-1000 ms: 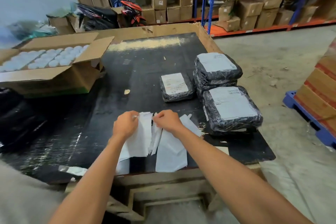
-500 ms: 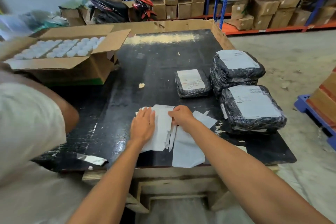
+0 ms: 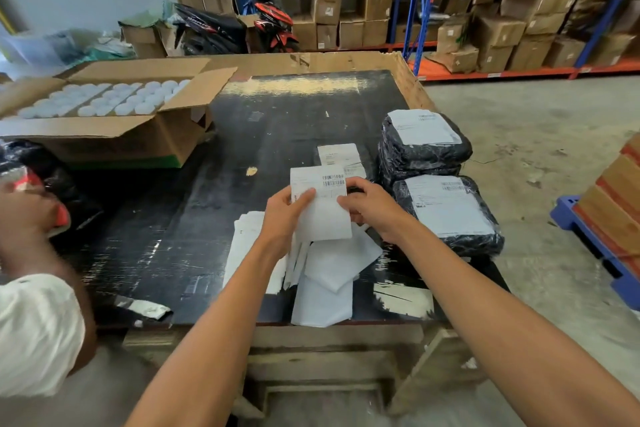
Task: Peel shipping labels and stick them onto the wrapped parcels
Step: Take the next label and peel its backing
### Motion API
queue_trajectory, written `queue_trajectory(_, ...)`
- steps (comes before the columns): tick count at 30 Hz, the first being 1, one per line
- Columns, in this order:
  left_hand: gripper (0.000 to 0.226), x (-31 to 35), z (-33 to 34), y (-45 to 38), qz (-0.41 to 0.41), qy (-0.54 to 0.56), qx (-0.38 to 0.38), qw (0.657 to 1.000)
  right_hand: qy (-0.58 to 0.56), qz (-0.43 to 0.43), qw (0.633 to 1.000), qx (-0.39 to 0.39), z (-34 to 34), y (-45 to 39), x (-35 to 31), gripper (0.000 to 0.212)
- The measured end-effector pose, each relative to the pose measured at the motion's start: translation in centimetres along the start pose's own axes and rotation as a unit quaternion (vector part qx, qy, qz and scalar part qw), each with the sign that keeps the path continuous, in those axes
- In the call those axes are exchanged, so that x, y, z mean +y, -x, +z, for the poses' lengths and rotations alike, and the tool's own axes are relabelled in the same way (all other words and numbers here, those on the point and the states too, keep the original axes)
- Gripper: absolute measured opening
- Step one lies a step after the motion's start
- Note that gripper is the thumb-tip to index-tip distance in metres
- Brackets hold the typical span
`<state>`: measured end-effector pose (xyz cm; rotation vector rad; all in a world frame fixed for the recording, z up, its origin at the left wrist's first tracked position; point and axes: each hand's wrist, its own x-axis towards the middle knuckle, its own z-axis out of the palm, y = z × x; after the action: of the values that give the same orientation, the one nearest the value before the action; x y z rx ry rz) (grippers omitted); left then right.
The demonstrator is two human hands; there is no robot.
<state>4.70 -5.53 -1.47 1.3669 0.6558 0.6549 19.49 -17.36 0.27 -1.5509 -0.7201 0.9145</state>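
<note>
A white shipping label [image 3: 320, 204] with barcodes is held up over the black table [image 3: 277, 121]. My left hand [image 3: 285, 215] grips its left edge and my right hand [image 3: 372, 206] pinches its right edge. Under my hands lies a loose pile of white label sheets and backing papers [image 3: 325, 274] near the table's front edge. Three parcels wrapped in black film sit on the right: a small one [image 3: 341, 156] partly hidden behind the held label, a stacked one [image 3: 424, 142] and a large near one [image 3: 450, 211]. All three carry white labels.
An open cardboard box [image 3: 114, 125] of white round lids sits at the table's left. Another person in a white sleeve [image 3: 34, 333] stands at the left edge. Orange and blue racks with cartons [image 3: 485, 21] stand behind. A blue pallet [image 3: 595, 246] is on the floor at right.
Both hands lifted one label off the pile, where they pressed flat before, and now hold it up. The other person has come further into view at left.
</note>
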Motion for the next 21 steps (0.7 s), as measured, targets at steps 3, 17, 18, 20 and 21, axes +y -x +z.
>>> queue_trajectory(3,0.025,-0.2,1.7,0.2,-0.008,0.032,0.004,0.999,-0.017,-0.023,0.999,0.025,-1.6,0.4,-0.3,0.017)
queue_trajectory(17,0.018,1.5,4.3,0.1,0.010,-0.047,-0.032,0.998,0.035,-0.112,0.987,0.106,-5.2,-0.1,-2.0,0.024)
queue_trajectory(18,0.019,1.6,4.2,0.0,0.010,-0.074,-0.056,0.996,0.044,-0.112,0.988,0.096,-5.3,0.0,-2.3,0.029)
queue_trajectory(20,0.019,1.9,3.9,0.0,0.003,-0.122,-0.101,0.987,0.087,-0.101,0.989,0.059,-5.5,0.0,-2.7,0.032)
queue_trajectory(21,0.018,2.2,3.8,-0.1,0.002,-0.142,-0.113,0.983,0.123,-0.095,0.987,0.041,-5.6,0.0,-2.8,0.030)
